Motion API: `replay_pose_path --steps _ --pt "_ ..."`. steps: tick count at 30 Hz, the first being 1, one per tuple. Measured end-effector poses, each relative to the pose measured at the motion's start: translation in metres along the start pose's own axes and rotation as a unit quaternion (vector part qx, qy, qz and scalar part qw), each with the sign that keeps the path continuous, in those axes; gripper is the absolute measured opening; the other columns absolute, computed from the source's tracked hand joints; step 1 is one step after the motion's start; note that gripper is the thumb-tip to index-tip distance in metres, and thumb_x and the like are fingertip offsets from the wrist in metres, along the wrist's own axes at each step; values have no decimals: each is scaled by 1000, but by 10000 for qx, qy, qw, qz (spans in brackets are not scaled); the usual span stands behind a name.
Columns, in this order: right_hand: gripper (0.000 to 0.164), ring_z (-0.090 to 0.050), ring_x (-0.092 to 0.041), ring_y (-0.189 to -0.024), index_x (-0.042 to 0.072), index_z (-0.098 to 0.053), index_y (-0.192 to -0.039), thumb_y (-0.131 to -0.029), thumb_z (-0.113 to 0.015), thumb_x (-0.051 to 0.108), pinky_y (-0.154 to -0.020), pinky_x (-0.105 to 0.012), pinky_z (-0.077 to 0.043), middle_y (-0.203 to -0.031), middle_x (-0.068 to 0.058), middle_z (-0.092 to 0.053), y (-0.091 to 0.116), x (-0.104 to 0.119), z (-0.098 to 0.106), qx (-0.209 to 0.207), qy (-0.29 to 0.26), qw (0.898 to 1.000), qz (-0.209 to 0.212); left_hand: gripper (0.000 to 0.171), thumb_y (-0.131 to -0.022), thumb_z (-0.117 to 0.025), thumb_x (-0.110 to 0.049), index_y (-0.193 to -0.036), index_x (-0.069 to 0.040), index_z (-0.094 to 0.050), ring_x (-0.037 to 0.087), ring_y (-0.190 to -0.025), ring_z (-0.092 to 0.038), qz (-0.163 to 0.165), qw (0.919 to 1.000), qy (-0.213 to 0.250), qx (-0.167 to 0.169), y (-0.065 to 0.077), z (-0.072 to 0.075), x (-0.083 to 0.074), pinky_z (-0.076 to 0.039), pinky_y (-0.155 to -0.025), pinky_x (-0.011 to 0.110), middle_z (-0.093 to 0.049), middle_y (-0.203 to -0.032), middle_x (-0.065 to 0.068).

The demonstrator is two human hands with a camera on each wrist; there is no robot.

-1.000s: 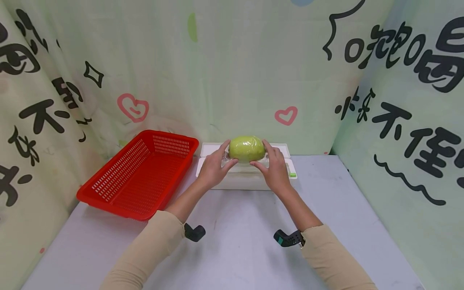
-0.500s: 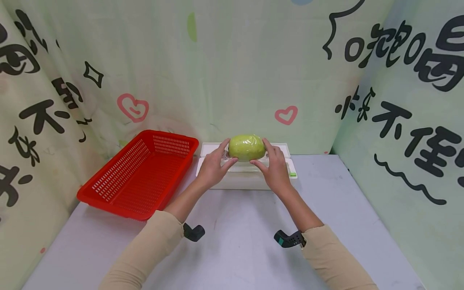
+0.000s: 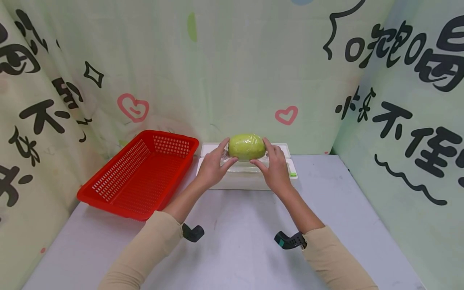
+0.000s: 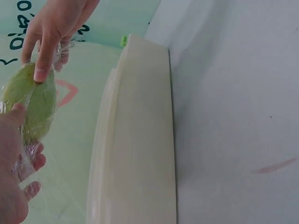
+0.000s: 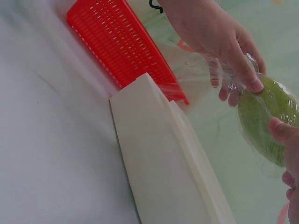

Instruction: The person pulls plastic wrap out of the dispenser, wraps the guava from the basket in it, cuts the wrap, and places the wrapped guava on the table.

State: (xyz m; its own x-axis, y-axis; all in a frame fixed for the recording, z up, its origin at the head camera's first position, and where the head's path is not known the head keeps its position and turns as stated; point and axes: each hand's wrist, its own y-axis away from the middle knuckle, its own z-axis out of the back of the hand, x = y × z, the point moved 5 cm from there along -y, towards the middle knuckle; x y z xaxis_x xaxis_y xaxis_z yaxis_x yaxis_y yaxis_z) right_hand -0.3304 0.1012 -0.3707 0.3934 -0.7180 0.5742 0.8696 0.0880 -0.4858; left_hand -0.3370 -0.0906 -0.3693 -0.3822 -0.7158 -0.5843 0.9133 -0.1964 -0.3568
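A green oval fruit (image 3: pixel 246 147), much like a mango, is held up between both hands with clear cling film (image 5: pixel 224 70) stretched over it. My left hand (image 3: pixel 213 167) grips its left end, thumb on the near side and fingers behind, partly hidden. The opposite end is gripped the same way by my right hand (image 3: pixel 276 167). Bunched film shows around the fingers of both hands in the wrist views. Behind and below the fruit stands a long white cling film box (image 3: pixel 241 183), its lid raised at the back and a small green slider (image 3: pixel 292 175) at its right end.
To the left, a red perforated plastic basket (image 3: pixel 145 181) stands close beside the box on the pale table (image 3: pixel 239 241). Printed curtains (image 3: pixel 232 80) rise around the table's back and sides. Each wrist carries a black strapped camera (image 3: pixel 193 233).
The fruit has risen very slightly, and both hands keep their grip. The box and basket have stayed in place.
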Motion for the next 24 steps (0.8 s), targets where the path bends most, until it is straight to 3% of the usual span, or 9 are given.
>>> replay_pose_path --steps 24 --pt "83 -49 -31 -118 14 -30 -150 -83 -75 28 -101 -48 -48 -127 -18 -48 0 10 8 -104 203 9995 195 72 -90 -67 -34 -151 -18 -31 28 -125 -56 -149 9998 90 -94 1 9 -7 -47 -104 45 -55 -140 11"
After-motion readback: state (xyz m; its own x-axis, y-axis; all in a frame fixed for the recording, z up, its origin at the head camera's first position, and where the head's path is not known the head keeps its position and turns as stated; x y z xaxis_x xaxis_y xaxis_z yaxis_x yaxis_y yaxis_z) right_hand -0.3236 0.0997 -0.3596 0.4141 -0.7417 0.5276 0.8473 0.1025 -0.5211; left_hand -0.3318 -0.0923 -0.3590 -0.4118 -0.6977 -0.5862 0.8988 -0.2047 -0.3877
